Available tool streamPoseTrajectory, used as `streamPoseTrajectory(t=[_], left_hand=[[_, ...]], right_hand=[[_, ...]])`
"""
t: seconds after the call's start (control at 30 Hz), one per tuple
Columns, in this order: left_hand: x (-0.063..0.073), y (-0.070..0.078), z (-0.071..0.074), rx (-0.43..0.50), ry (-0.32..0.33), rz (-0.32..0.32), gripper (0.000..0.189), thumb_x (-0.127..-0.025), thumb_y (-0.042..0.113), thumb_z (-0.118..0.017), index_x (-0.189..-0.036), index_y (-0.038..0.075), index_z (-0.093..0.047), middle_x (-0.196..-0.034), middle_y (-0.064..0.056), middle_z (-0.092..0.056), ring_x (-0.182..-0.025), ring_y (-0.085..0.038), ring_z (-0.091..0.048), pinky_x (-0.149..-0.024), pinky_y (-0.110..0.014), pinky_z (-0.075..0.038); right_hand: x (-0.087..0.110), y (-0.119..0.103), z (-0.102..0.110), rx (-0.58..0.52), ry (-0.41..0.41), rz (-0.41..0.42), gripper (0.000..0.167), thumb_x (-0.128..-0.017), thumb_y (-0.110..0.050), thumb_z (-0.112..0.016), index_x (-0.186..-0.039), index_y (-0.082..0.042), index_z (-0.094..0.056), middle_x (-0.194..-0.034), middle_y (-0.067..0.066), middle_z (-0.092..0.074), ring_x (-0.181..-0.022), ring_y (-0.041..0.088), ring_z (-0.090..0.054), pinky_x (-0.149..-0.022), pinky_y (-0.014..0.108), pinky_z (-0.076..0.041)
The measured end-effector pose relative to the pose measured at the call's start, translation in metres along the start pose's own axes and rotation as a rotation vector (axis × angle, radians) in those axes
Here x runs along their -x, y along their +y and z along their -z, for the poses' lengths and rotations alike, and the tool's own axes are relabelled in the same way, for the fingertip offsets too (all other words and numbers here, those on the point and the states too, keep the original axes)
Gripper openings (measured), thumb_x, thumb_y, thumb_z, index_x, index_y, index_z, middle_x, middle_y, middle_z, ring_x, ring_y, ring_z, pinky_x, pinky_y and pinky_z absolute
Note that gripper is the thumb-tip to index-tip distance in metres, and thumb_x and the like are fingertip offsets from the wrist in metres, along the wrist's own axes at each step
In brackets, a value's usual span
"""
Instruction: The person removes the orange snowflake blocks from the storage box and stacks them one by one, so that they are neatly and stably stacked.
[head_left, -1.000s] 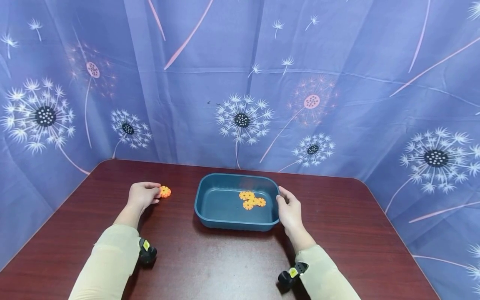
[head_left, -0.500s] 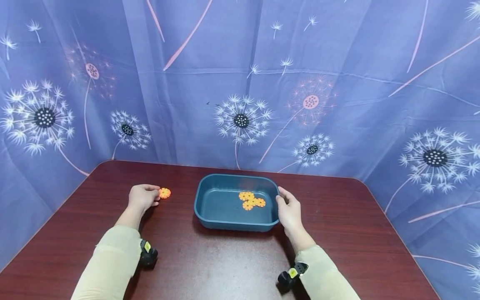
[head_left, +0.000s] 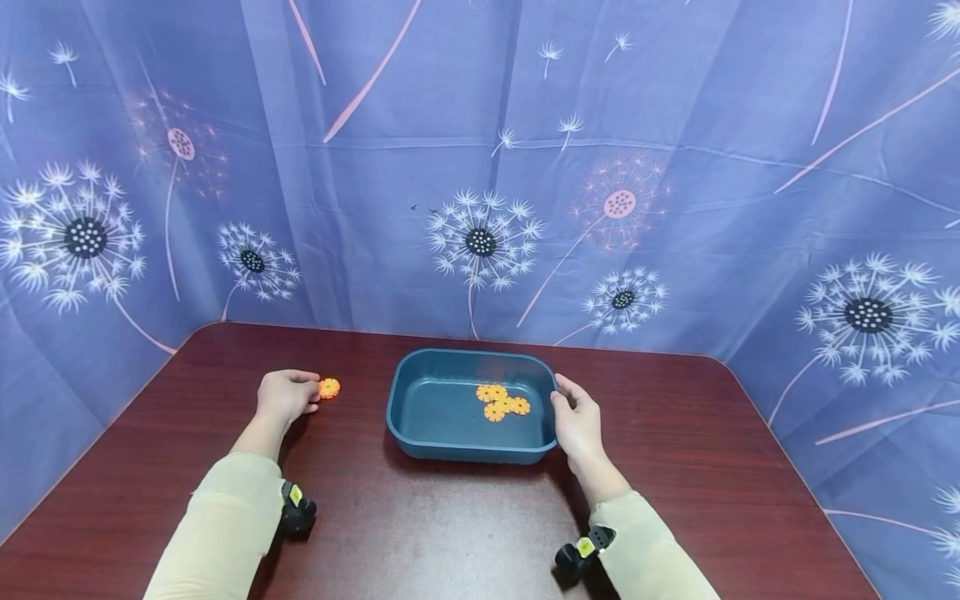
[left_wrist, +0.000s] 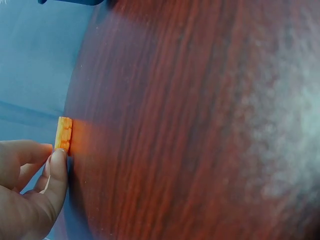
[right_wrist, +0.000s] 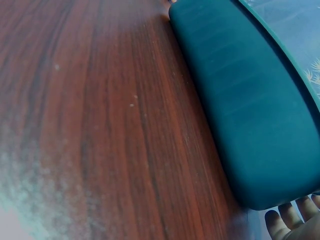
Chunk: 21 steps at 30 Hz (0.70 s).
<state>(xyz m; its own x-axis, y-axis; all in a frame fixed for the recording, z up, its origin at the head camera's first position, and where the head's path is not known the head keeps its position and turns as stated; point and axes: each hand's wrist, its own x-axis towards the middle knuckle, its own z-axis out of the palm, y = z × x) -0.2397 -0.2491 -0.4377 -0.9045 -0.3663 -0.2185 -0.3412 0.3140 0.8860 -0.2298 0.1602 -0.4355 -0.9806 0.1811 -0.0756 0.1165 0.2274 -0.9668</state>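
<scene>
My left hand (head_left: 287, 396) pinches an orange flower-shaped plastic disc (head_left: 329, 388) between thumb and fingertips, left of the bin. Edge-on in the left wrist view, that orange piece (left_wrist: 63, 133) looks thick and layered, close over the tabletop. A dark teal rectangular bin (head_left: 442, 451) stands on the table, with several yellow-orange flower discs (head_left: 504, 403) lying on the right part of its floor. My right hand (head_left: 581, 421) grips the bin's right end, thumb at the rim. From the right wrist, the fingers (right_wrist: 290, 217) show against the bin's outer end wall.
The reddish-brown wood-grain table (head_left: 450, 533) has rounded back corners. A blue curtain (head_left: 375, 208) with dandelion prints hangs right behind it and along both sides. A small black camera (head_left: 297, 510) is strapped at the left wrist, and another camera (head_left: 573, 560) at the right.
The disc in my left hand is tilted slightly differently, and that hand sits marginally lower in view. My right hand and the bin keep their places; the whole view drifts a little.
</scene>
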Motion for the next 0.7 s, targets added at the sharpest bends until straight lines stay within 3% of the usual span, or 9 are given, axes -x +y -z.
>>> streamPoseTrajectory(t=[0.2,0.33,0.53,0.6,0.7], left_hand=[[0.004,0.004,0.003,-0.047,0.026,-0.025,0.032,-0.091,0.010,-0.056,-0.118,-0.006,-0.061,-0.096,-0.019,-0.066,-0.063,-0.007,-0.061,-0.058,-0.024,-0.056],[0.009,0.008,0.005,-0.121,0.085,-0.096,0.033,-0.090,0.016,-0.059,-0.116,-0.004,-0.063,-0.088,-0.017,-0.068,-0.065,-0.014,-0.063,-0.056,-0.023,-0.053],[0.016,0.018,0.001,-0.190,0.172,-0.232,0.034,-0.089,0.022,-0.060,-0.115,0.000,-0.065,-0.103,-0.021,-0.067,-0.095,-0.030,-0.061,-0.074,-0.030,-0.045],[0.018,0.023,-0.003,-0.179,0.175,-0.266,0.034,-0.089,0.022,-0.060,-0.116,0.000,-0.064,-0.106,-0.021,-0.067,-0.100,-0.030,-0.059,-0.079,-0.032,-0.043],[0.021,0.031,-0.009,-0.166,0.164,-0.301,0.034,-0.090,0.022,-0.060,-0.117,0.002,-0.064,-0.107,-0.019,-0.068,-0.095,-0.024,-0.061,-0.078,-0.029,-0.045]], right_hand=[[0.000,0.000,-0.001,-0.001,0.004,0.001,0.042,-0.098,-0.014,-0.042,-0.140,-0.009,-0.044,-0.139,0.015,-0.047,-0.124,0.027,-0.045,-0.103,0.044,-0.041],[0.001,0.000,-0.001,-0.003,0.005,0.005,0.041,-0.098,-0.015,-0.043,-0.139,-0.010,-0.045,-0.138,0.014,-0.048,-0.123,0.026,-0.046,-0.102,0.043,-0.042],[0.001,0.000,-0.001,-0.010,0.005,0.005,0.042,-0.098,-0.015,-0.043,-0.139,-0.009,-0.045,-0.138,0.014,-0.048,-0.124,0.027,-0.046,-0.102,0.043,-0.041],[0.001,0.000,-0.001,-0.014,0.007,0.006,0.042,-0.098,-0.015,-0.043,-0.139,-0.009,-0.045,-0.138,0.014,-0.047,-0.124,0.027,-0.046,-0.102,0.043,-0.041],[0.000,-0.001,0.000,-0.014,0.011,0.002,0.041,-0.098,-0.015,-0.044,-0.139,-0.009,-0.045,-0.138,0.014,-0.048,-0.124,0.027,-0.046,-0.102,0.043,-0.041]])
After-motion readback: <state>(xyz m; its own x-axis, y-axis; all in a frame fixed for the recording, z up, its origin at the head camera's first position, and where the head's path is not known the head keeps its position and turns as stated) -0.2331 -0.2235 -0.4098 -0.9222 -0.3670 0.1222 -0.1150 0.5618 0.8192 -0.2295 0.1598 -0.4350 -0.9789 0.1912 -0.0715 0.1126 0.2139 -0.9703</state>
